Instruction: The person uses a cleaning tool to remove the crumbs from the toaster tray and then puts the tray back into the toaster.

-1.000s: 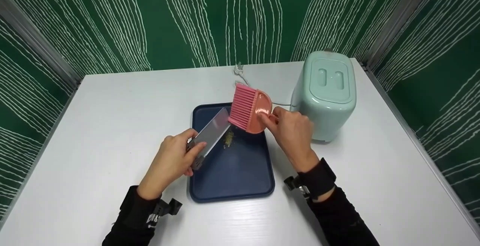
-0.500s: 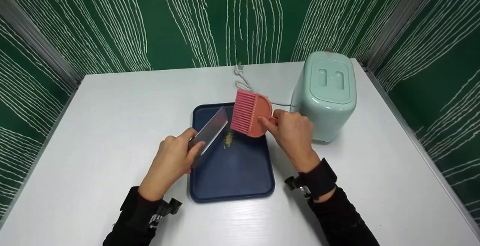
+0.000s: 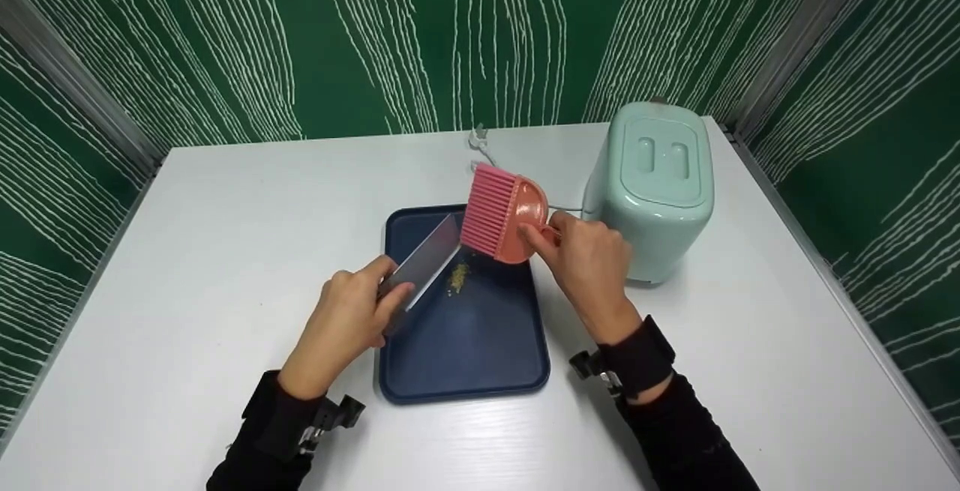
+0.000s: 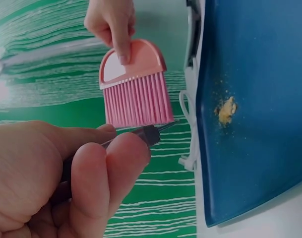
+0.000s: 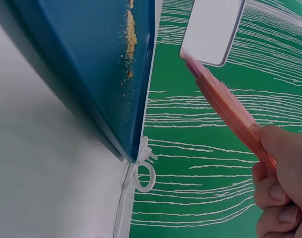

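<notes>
My left hand (image 3: 346, 322) grips a flat, rimmed metal crumb tray (image 3: 429, 260) by its dark end, thumb on top. The crumb tray is tilted above the left part of a dark blue serving tray (image 3: 480, 356). With thumb and fingers my right hand (image 3: 591, 270) holds the short handle of a small brush (image 3: 517, 225) with pink bristles and a salmon-coloured body. In the right wrist view the bristle tips of the brush (image 5: 225, 109) meet the near end of the crumb tray (image 5: 212, 32). Yellowish crumbs (image 4: 226, 110) lie in a small heap on the blue tray.
A mint-green toaster (image 3: 656, 199) with a lid stands right of the blue tray, close to my right hand. Its white cord and plug (image 3: 478, 139) lie behind the tray. Green walls with white lines (image 3: 510, 34) enclose the white table (image 3: 262, 214).
The brush drew back from the crumb tray toward the right and the near side, then went up again to its end. The left hand and crumb tray shifted only slightly.
</notes>
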A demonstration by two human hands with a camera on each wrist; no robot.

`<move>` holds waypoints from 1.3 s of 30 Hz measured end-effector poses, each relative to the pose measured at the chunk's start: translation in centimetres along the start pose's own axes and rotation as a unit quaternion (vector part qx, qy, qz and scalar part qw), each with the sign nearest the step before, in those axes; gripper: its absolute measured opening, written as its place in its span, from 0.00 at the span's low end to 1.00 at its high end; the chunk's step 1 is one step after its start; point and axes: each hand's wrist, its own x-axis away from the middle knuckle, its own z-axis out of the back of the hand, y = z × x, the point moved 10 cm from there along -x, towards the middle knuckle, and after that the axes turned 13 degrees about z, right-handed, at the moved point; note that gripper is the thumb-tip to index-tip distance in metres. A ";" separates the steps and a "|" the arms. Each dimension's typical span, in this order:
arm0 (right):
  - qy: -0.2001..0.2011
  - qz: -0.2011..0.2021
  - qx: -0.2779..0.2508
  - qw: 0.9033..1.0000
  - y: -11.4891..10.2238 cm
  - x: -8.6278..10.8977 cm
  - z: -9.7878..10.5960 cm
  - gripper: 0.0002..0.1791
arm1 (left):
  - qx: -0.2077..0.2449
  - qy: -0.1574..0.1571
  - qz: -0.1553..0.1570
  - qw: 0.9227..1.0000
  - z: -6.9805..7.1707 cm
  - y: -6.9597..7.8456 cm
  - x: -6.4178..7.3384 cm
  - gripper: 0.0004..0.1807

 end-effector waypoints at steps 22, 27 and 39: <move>-0.041 -0.012 -0.026 0.999 0.4 0.2 -1.2 0.30 | -0.008 0.009 -0.005 1.000 0.1 0.1 -0.1 0.09; -0.053 -0.017 -0.028 0.998 0.3 0.2 -1.4 0.32 | -0.017 0.021 -0.023 0.999 0.2 0.4 0.0 0.10; -0.082 -0.019 -0.047 0.995 0.5 -0.1 -0.7 0.33 | -0.025 0.042 -0.017 0.999 0.6 0.1 -0.1 0.09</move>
